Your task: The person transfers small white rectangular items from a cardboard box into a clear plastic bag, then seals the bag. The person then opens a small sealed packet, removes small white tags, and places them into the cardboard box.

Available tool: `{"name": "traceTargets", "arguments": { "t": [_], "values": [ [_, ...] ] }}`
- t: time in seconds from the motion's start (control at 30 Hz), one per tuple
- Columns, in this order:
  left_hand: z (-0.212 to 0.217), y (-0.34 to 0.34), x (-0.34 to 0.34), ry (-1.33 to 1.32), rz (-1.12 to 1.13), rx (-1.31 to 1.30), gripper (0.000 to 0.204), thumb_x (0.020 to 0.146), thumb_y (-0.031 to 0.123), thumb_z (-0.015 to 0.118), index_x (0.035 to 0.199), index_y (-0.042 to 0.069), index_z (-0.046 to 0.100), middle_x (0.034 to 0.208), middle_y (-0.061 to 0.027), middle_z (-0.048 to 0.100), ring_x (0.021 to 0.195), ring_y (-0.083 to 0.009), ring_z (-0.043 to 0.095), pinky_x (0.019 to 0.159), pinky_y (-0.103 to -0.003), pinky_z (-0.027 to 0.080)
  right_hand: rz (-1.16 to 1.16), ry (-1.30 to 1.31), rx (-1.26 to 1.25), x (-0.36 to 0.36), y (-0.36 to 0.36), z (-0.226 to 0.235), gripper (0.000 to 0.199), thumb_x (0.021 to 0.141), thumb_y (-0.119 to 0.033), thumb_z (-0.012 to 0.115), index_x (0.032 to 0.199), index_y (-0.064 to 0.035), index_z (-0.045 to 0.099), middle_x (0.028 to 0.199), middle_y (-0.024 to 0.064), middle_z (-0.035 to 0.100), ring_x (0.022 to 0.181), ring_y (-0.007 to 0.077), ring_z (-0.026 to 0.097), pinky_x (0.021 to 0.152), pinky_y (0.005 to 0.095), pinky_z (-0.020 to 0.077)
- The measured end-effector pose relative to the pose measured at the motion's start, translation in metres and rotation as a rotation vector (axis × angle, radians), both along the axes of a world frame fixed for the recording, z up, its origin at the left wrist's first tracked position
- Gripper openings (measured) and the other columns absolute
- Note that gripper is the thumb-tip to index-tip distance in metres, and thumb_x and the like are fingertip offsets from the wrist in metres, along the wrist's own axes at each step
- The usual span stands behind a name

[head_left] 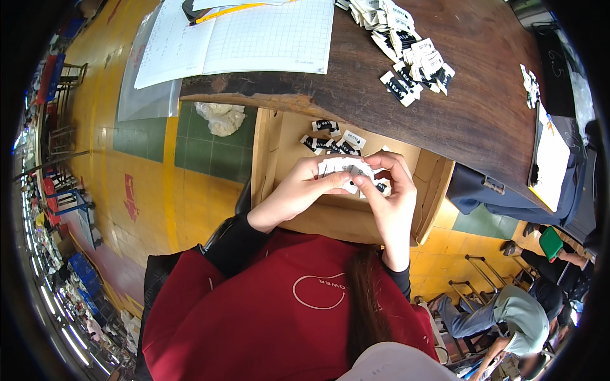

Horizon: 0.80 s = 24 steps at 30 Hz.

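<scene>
A fanned stack of small white labels (338,167) with dark print is spread between my two hands. My left hand (295,190) grips the stack's left side, thumb laid across the front. On the other side, my right hand (395,193) pinches the labels between thumb and curled fingers. Both hands are above an open tan drawer or box (337,221) below the table edge. Inside it, beyond my fingers, lie several loose black-and-white labels (330,146). Part of the stack is hidden behind my fingers.
On the dark wooden table (470,114) lies a heap of similar labels (416,57). An open squared notebook (267,44) with a yellow pencil (225,12) is at the far left. A clipboard (545,159) rests at the right edge. Other people (518,317) are at lower right.
</scene>
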<state>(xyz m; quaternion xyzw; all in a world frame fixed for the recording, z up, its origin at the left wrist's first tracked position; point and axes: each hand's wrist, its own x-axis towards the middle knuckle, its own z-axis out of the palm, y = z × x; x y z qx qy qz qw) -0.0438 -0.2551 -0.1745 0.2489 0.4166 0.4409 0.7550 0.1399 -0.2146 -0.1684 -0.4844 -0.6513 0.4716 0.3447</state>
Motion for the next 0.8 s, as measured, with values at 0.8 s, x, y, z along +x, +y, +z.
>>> {"name": "traceTargets", "arguments": {
  "t": [0.8],
  "values": [
    [-0.006, -0.001, -0.006, 0.136, 0.117, 0.051, 0.029, 0.094, 0.007, 0.068, 0.119, -0.005, 0.064, 0.103, -0.0088, 0.072, 0.094, -0.0139, 0.069, 0.087, -0.028, 0.055, -0.134, 0.287, -0.399, 0.013, -0.004, -0.003, 0.010, 0.089, -0.004, 0.074, 0.092, 0.0052, 0.071, 0.085, 0.0038, 0.067, 0.070, 0.0066, 0.059, 0.064, 0.0213, 0.0470]
  ]
}}
